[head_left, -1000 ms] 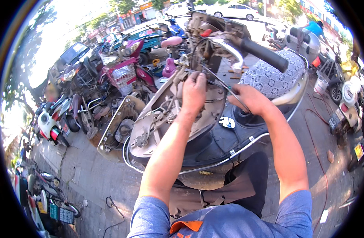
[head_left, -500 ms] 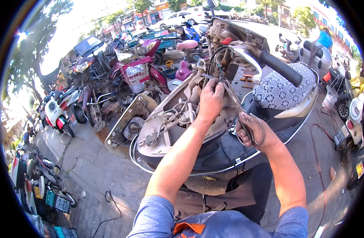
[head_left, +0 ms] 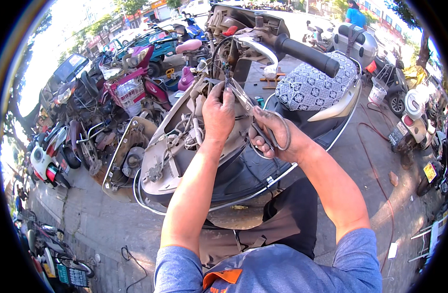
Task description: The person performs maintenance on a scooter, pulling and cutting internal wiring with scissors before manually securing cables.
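Steel scissors (head_left: 255, 115) in right hand (head_left: 275, 136) grip; blades beside left hand (head_left: 218, 115).

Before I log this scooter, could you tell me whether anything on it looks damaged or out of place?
Yes: the front panel hangs open and tilted, baring loose wires inside. The left hand pinches wiring near the handlebar, and the right hand holds scissors to it.
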The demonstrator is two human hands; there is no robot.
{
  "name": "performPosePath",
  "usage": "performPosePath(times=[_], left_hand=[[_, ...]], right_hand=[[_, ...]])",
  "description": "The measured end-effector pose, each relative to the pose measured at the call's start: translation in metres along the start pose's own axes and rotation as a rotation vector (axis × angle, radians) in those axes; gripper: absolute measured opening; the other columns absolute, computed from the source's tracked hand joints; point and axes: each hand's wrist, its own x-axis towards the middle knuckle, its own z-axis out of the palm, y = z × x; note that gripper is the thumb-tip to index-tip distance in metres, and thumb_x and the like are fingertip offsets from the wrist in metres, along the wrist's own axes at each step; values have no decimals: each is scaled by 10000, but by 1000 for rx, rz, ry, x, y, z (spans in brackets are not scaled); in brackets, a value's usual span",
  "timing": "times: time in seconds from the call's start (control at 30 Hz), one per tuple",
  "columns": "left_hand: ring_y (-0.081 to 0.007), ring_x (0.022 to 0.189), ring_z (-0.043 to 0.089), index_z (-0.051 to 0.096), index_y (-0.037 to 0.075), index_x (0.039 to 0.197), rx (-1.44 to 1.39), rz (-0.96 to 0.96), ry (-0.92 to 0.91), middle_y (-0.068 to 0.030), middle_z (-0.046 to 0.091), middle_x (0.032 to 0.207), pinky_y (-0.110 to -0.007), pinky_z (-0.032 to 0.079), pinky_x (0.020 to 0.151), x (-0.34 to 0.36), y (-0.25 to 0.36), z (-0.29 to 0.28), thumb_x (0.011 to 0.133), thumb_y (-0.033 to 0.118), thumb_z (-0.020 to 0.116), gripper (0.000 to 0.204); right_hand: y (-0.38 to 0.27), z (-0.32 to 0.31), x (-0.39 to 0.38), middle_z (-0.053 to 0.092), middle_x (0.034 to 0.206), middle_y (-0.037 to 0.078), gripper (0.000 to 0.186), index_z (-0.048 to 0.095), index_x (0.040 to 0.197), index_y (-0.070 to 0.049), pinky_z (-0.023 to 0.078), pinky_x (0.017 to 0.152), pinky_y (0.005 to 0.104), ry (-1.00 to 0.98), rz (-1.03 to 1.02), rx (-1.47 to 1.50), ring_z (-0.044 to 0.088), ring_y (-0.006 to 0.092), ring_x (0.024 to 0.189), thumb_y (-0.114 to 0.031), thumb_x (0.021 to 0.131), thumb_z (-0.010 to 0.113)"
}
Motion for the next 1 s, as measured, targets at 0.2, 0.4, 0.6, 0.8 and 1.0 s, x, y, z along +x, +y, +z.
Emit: performPosePath(times=[0.2,0.4,0.6,0.8,1.0], left_hand=[[-250,986,724,708,-29,1298,63,67,81,-179,771,1089,-356,547,921,-4,2,1,1068,230,633,355],[-306,989,734,708,-28,1299,57,97,73,-209,764,1081,-383,553,909,-5,3,3,1072,236,625,358],[-380,1019,736,708,-32,1285,154,161,98,-243,754,1101,-423,562,912,-3,-10,0,1044,185,605,341],[-414,1057,729,707,-29,1287,216,201,99,-255,749,1157,-447,566,932,0,-13,0,1033,182,612,343],[-327,1021,740,679,-22,1322,26,148,40,-208,758,1135,-399,564,912,-2,-10,-2,1074,184,581,336]], right_hand=[[-6,9,5,517,702,-11,609,591,904,-80,367,441,206,10,-7,12,478,66,546,-669,1057,565],[0,15,14,531,705,-32,617,619,995,-93,381,446,228,46,-12,22,465,69,507,-710,1016,609],[-2,27,21,524,671,-24,662,621,885,-82,370,442,234,62,-59,117,454,76,494,-735,992,626],[14,18,32,505,652,-29,641,603,862,-88,348,431,243,58,-149,-45,448,73,467,-713,998,640],[22,23,33,485,657,-43,465,578,910,-125,348,429,228,-100,-142,238,433,63,484,-558,1066,643]])
